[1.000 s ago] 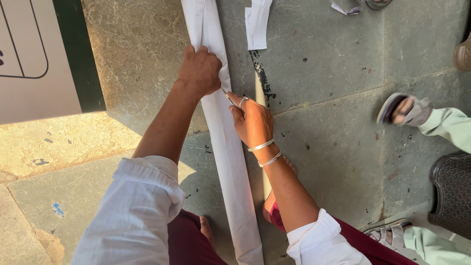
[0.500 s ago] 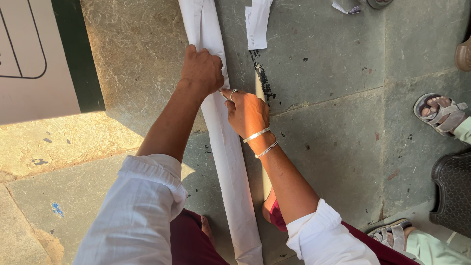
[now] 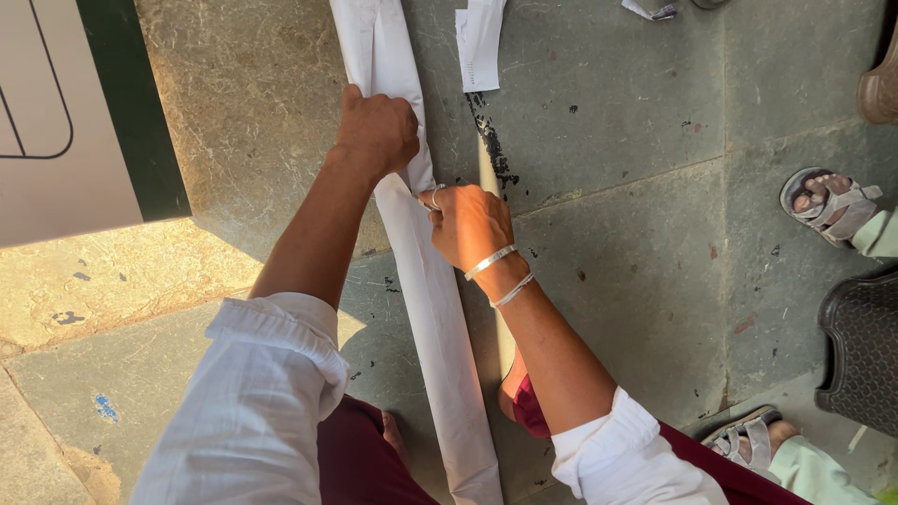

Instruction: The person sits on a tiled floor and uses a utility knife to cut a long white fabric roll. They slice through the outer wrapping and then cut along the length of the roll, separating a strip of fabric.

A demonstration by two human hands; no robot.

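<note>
Since the long white fabric strip (image 3: 430,309) looks light and limp, your left hand (image 3: 379,131) fists it flat while your right hand (image 3: 468,224) pinches its edge.

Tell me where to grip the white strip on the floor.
Grip the strip at a long edge near the middle, coming from above. It lies flat on the stone floor, so pinch an edge, as the left hand and right hand do now.

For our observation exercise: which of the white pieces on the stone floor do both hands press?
The long white fabric strip running up the middle; the small white piece at the top lies untouched.
</note>
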